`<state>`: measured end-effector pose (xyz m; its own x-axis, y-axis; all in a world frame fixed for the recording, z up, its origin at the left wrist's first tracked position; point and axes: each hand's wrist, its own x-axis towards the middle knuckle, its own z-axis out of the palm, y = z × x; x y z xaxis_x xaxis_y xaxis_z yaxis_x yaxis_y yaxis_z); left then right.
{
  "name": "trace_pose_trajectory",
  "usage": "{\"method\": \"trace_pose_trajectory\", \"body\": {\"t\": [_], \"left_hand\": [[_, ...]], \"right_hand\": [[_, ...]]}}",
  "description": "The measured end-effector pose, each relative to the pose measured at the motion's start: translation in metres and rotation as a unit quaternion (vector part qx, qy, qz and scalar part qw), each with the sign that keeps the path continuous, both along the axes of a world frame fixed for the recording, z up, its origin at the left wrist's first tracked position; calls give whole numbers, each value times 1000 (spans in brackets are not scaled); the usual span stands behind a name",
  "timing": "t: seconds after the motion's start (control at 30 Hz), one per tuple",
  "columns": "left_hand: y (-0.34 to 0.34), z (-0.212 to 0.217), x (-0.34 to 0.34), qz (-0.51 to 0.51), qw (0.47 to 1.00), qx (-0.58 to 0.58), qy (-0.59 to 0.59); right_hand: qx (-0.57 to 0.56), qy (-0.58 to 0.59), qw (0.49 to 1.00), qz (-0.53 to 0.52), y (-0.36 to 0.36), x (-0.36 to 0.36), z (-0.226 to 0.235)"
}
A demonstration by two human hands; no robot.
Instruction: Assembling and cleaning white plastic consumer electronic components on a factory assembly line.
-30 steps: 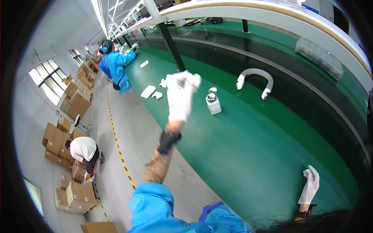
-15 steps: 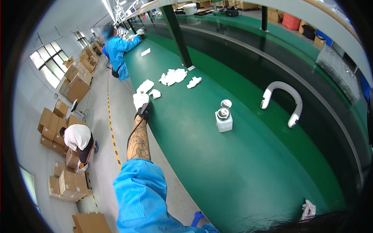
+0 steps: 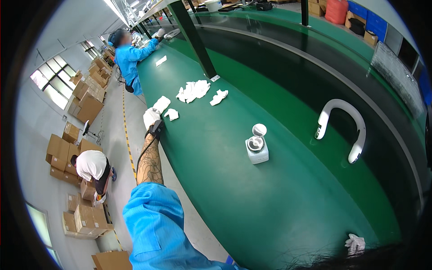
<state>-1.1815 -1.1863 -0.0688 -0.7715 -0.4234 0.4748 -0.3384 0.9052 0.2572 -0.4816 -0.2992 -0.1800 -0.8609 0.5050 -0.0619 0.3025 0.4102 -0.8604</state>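
Left hand point(image 3: 150, 118) in a white glove, stretched to the green bench's near edge point(image 3: 180, 162), just beside small white folded cloths point(image 3: 162, 104); grip not discernible. Right gloved hand point(image 3: 355, 243) low at the bench, likewise unreadable. Mid-bench: white square lidded dispenser jar point(image 3: 257, 150), lid flipped up; brown cardboard cartons point(image 3: 85, 96) stacked along the left aisle.

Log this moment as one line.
left hand: gloved, at bench edge by white cloth | right hand: gloved, low right | white dispenser: untouched

Green bench point(image 3: 288, 207) — open surface around the white dispenser bottle point(image 3: 257, 150) and curved white neck piece point(image 3: 342, 126); 3 cloth scraps point(image 3: 193, 90) and a dark post point(image 3: 193, 38) crowd the far end.
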Motion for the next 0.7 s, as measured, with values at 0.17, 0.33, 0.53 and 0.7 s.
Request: {"method": "trace_pose_trajectory", "body": {"t": [0.17,0.33,0.53,0.7], "left_hand": [[6,-13,-3,-47,997,-37,53],[-3,-19,-6,-48,998,-32,6],[-9,-1,1,-27,996,79,24],[12,27,2,-4,995,22,92]], "right_hand": [[5,-10,1000,16,-31,-13,40],[14,-17,999,30,-65,-30,72],[-5,97,995,-10,-93,-49,61],[-5,113,993,-42,-125,-73,91]]}}
